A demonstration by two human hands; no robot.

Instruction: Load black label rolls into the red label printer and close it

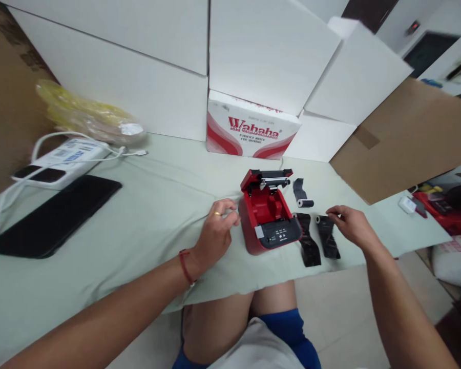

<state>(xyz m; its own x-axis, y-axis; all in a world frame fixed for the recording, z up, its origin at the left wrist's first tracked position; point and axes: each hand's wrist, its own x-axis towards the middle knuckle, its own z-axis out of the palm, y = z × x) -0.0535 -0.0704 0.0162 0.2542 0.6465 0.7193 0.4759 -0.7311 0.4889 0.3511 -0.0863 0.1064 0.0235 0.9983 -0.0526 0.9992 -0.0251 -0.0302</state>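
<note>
A small red-and-black label printer (253, 230) stands on the cloth with its lid raised, its red inner bay showing. Just left of it is my left hand (217, 233), fingers loosely curled and thumb apart, holding nothing. On the printer's right lie rolls of black ribbon with loose tails. My right hand (349, 225) pinches the end of the rightmost ribbon roll (328, 238) between thumb and fingers. Between that roll and the printer is another black ribbon (309, 241), its upper end partly hidden by the printer. A shorter ribbon roll (305, 203) lies farther back.
White boxes (253, 51) and a Wahaha carton (253, 128) line the back of the table. At left are a black flat pad (57, 215), a power strip (67, 161) with white cables and a yellowish plastic bag (88, 113). A brown cardboard panel (411, 138) leans at right.
</note>
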